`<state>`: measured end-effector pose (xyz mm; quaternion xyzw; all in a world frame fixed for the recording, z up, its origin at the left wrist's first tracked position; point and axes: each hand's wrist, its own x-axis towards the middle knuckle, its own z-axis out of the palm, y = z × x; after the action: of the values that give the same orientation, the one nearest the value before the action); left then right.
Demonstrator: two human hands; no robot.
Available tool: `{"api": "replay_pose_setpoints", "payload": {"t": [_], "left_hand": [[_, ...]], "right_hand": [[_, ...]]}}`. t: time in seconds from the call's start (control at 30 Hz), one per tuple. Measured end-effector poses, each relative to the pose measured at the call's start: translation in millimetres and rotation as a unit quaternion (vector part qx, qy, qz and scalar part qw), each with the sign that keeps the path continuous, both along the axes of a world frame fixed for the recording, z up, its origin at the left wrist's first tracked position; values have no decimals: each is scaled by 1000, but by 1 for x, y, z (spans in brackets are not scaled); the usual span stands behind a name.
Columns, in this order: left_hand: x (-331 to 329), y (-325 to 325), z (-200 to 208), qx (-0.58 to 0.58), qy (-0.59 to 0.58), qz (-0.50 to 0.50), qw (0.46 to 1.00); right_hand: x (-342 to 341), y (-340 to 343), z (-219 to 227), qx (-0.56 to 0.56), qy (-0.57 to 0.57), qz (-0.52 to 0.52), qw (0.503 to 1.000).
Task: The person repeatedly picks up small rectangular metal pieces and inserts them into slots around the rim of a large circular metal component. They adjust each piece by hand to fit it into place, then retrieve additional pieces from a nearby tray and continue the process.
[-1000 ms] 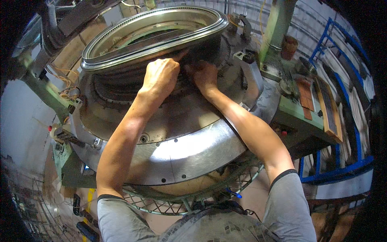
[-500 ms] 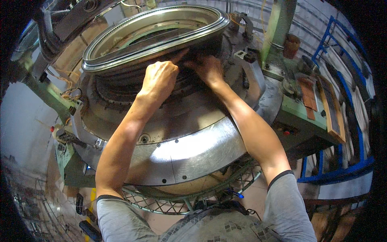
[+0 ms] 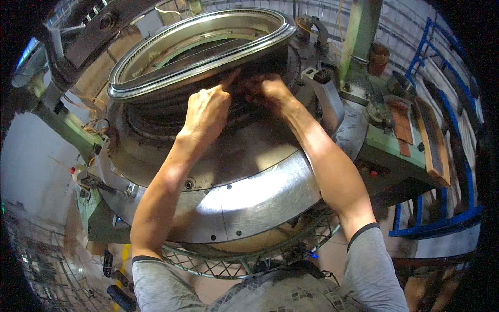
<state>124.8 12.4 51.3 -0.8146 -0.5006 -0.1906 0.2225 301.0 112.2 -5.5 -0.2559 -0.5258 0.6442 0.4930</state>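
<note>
Head view: right hand [image 3: 267, 91] turned beneath polished metal ring [image 3: 156, 87]

Since a second ago, the right wrist has been rolled and lifted slightly, while the left hand [image 3: 208, 109] has been kept near the same spot. At the near side of the dark ribbed wall [image 3: 169, 113] under the ring, the left index finger is extended, the others curled; whether anything is gripped by either hand cannot be told. Work seems confined to one patch.
</note>
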Motion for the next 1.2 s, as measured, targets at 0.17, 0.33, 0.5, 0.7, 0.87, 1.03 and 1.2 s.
{"api": "replay_pose_setpoints", "payload": {"t": [0.17, 0.33, 0.5, 0.7, 0.87, 1.03, 1.2], "left_hand": [[7, -3, -9, -64, -377, -111, 917], [16, 4, -12, -296, -723, -111, 615], [28, 15, -19, -328, -758, -102, 555], [38, 26, -33, -316, -779, -117, 529], [49, 10, -62, 0, -338, -36, 940], [58, 6, -73, 106, -201, -70, 971], [58, 6, -74, 122, -186, -31, 975]], "right_hand": [[10, -5, 1, 40, -10, 83, 996], [39, -35, 4, 46, -127, 138, 981], [48, -45, 4, 97, -211, 76, 970], [50, -33, -14, 198, -297, -5, 934], [50, -22, -23, 273, -385, -181, 863], [49, -18, -26, 291, -416, -208, 836], [49, -17, -28, 282, -420, -202, 839]]}}
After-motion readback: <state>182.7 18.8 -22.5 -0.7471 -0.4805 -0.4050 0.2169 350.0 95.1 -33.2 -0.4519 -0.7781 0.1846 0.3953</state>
